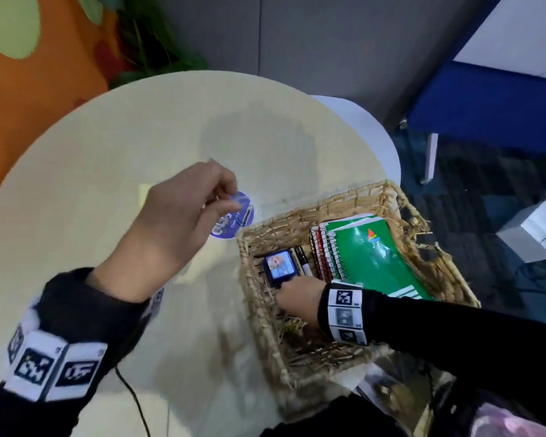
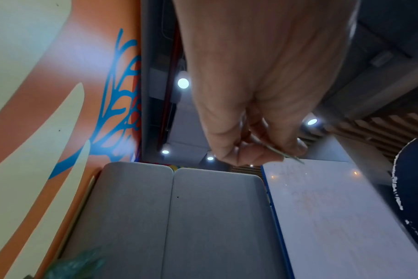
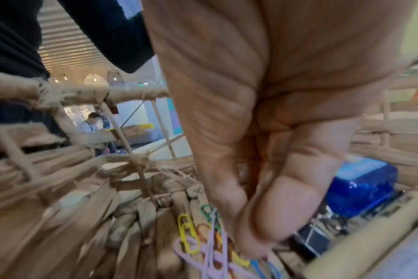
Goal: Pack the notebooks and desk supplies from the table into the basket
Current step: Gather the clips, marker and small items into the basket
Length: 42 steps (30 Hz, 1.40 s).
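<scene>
Hands pinching: left hand (image 1: 183, 212) a round sticker (image 1: 234, 216) over round table (image 1: 92, 146), right hand (image 1: 300, 294) paper clips (image 3: 198, 236) in basket (image 1: 265, 335).

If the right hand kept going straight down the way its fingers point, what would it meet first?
Likely the coloured paper clips at the right hand's fingertips, lying on the basket's woven floor; depth is unclear.

Both hands busy, arms in dark sleeves with marker bands at wrists.
Left hand (image 1: 183, 216) raised, fingertips (image 2: 255, 154) pinching something thin. Right hand (image 1: 300, 294) reaching down, fingers (image 3: 274, 217) curled tight together.
</scene>
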{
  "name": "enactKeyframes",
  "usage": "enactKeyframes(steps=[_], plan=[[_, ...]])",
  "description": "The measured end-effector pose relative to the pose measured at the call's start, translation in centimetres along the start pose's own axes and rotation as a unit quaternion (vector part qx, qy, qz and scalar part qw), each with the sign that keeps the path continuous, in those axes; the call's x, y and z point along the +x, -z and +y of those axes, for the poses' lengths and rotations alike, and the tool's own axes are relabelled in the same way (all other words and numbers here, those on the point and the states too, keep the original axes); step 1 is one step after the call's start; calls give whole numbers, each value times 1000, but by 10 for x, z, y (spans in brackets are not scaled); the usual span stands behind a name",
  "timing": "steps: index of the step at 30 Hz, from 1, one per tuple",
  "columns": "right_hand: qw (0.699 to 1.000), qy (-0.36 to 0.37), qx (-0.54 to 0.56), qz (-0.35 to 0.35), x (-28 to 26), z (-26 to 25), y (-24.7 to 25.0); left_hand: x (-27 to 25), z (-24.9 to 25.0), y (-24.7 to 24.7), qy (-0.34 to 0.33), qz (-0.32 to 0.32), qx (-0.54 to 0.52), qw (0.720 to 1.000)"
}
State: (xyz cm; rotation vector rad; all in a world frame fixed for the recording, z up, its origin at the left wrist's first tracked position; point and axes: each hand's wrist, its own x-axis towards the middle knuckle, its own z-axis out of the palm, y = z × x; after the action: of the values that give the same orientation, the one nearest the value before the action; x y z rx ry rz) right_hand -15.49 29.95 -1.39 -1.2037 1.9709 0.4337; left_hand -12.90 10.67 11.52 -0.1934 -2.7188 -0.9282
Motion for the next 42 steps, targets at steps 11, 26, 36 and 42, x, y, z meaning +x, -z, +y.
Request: enactKeyframes(steps=[11,26,36,42], plan=[[978,-69,116,156,-48,30,13,-101,38,-96,63,-152,-91,982],[896,-150,308,281,-137,58,-51,-55,59,-153,12,-430,180,885],[882,-85,313,341,-107,90,26,18,-71,-76,287,55,-1,956],[899,-45,232,369,-51,111,125,59,-153,-107,446,-12,21,895]])
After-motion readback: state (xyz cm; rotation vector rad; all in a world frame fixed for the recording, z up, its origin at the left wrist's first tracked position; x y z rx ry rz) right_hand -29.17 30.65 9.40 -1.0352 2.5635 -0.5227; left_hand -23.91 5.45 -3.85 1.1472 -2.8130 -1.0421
